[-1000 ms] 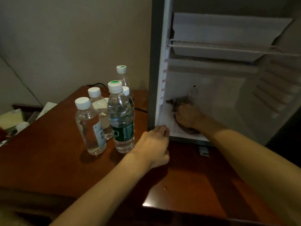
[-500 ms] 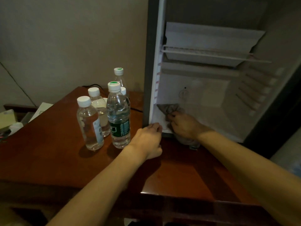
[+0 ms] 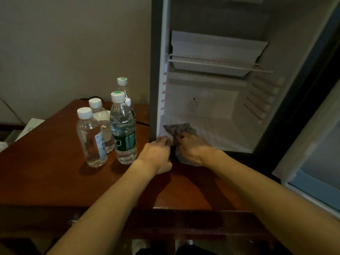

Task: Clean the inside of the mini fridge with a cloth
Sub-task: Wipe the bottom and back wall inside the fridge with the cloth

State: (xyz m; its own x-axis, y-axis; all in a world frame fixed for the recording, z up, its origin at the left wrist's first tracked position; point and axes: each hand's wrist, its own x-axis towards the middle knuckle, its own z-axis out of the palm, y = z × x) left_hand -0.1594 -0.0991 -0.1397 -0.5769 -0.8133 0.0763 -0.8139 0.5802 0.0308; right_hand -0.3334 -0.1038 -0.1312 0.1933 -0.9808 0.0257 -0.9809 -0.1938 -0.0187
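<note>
**Cloth at front lip of mini fridge floor, right hand gripping**

Right hand [image 3: 193, 150]: fingers [image 3: 181, 138] curled and clamped on the grey cloth [image 3: 179, 128]. Cloth is bunched. One part spreads ahead of the fingertips onto the white floor of the mini fridge [image 3: 230, 129], at the front left corner; another part hangs below the palm, over the fridge's front edge and down toward the counter [image 3: 46, 162].

Left hand [image 3: 156, 153]: just left of the right hand, close beside it; contact between the two cannot be confirmed. Its fingers [image 3: 163, 139] are curled together, tips at the bottom front corner of the fridge frame. Whether they grip the edge or merely rest against it cannot be told, nor whether they touch the cloth.

Fridge door open. Wire shelf [image 3: 217, 64] sits high in the cavity, well above both hands. Round dial [image 3: 192, 105] on the back wall, above and beyond the right fingers. Side-wall ribs visible right of the right hand.

Water bottles [image 3: 123, 129]: five, clear with white caps, upright in a cluster on the counter, left of the left fingers. The nearest one carries a green label and stands near the left wrist, not touching it.

Both forearms bare, reaching in from the lower edge. Lighting dim; fine detail of the cloth is poor.
</note>
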